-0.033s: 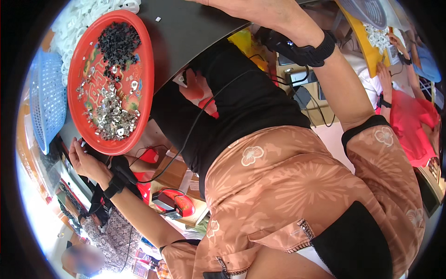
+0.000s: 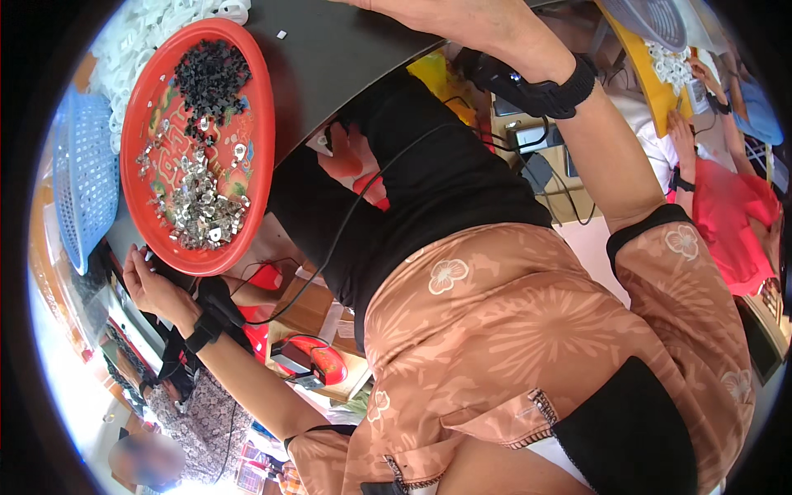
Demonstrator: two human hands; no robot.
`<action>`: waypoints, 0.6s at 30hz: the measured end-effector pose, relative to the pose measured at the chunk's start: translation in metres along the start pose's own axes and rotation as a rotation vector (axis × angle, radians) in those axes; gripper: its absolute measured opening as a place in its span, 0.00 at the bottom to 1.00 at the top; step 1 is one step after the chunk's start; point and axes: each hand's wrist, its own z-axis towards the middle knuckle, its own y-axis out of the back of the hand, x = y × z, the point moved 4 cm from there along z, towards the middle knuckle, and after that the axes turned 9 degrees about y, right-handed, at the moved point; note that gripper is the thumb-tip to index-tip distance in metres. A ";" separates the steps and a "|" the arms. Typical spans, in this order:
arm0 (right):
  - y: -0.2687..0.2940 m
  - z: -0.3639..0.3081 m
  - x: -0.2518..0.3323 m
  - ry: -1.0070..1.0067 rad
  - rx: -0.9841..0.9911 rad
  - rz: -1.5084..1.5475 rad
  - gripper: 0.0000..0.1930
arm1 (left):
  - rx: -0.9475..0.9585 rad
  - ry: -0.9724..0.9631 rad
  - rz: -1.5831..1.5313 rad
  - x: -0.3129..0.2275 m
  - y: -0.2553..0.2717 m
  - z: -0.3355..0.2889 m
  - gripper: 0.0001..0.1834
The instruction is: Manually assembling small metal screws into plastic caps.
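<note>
Beside the lower left rim of an oval red tray (image 2: 266, 165), my left hand (image 2: 155, 285) has its fingers curled together. A small pale spot shows at the fingertips, too small to name. Small black plastic parts (image 2: 210, 76) are heaped at the tray's far end. Its near half holds a pile of small shiny metal pieces (image 2: 202, 202), with several scattered around. My right hand (image 2: 429, 12) reaches over the dark table (image 2: 330, 49) at the top edge. Its fingers are cut off by the picture, so what it holds is hidden. Both wrists wear black straps.
White plastic parts (image 2: 153, 41) are piled behind the tray. A blue perforated basket (image 2: 85, 177) stands at the left. One small white piece (image 2: 281, 35) lies on the table. Black cables (image 2: 346, 219) cross my lap. Other people work at the far right and lower left.
</note>
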 end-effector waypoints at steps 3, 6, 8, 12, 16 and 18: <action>-0.001 0.001 -0.002 -0.066 0.034 0.022 0.13 | -0.006 0.013 -0.013 0.001 0.001 0.000 0.10; -0.002 0.003 -0.004 -0.110 0.057 0.059 0.13 | -0.002 -0.005 -0.021 -0.001 0.002 0.001 0.10; -0.001 0.003 -0.003 -0.120 0.066 0.043 0.13 | 0.016 -0.017 -0.043 -0.001 0.000 0.001 0.10; -0.006 0.002 -0.005 -0.107 0.056 0.032 0.13 | 0.004 0.005 -0.084 -0.002 -0.001 -0.002 0.10; -0.003 0.004 0.000 -0.088 0.074 -0.001 0.13 | -0.008 0.011 -0.062 -0.005 -0.001 -0.004 0.10; -0.004 0.005 -0.001 -0.087 0.079 -0.014 0.13 | -0.014 -0.001 -0.051 -0.005 -0.002 -0.003 0.10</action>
